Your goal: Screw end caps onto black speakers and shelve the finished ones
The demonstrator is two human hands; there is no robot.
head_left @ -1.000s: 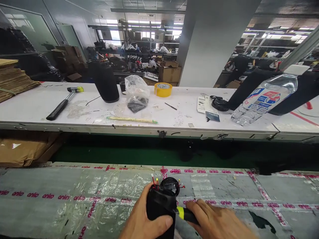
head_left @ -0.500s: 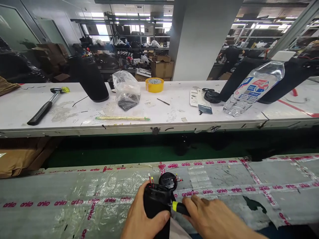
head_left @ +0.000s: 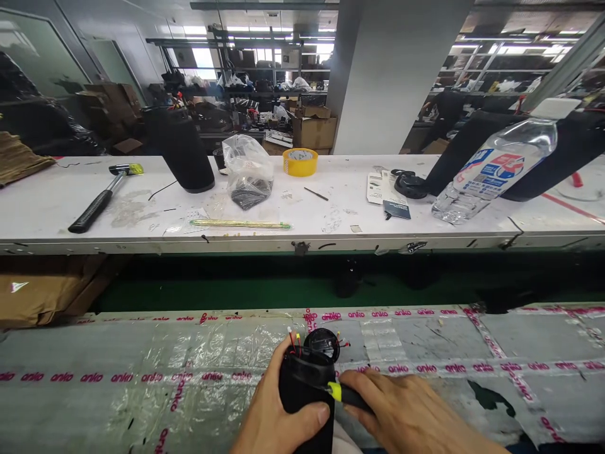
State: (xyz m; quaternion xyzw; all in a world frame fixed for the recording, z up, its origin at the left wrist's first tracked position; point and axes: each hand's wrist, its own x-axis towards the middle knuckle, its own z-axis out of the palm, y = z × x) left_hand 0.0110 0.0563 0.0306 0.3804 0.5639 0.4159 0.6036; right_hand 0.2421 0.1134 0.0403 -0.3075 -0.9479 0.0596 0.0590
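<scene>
My left hand (head_left: 274, 407) is wrapped round a black cylindrical speaker body (head_left: 302, 394), its thumb across the front. Red wires with small white and yellow connectors (head_left: 293, 340) stick up from the open top. Just behind that top is a round black cap (head_left: 322, 344), also with small wires and connectors near it. In my right hand (head_left: 401, 407) is a screwdriver (head_left: 350, 396) with a black and yellow handle. It points left, and its tip meets the side of the speaker just below the rim; the exact contact is too small to tell.
Below lies a film-covered surface (head_left: 212, 403) with pink printed tape. Across a gap stands a white bench (head_left: 265, 236) bearing a hammer (head_left: 106, 197), a speaker body (head_left: 182, 151), a plastic bag (head_left: 248, 170), yellow tape (head_left: 300, 162) and a water bottle (head_left: 496, 164). Cardboard (head_left: 42, 290) sits at the left.
The view has shifted slightly, so the bench things appear further right. The screwdriver is more level, its yellow collar nearer the rim. Both hands keep their holds.
</scene>
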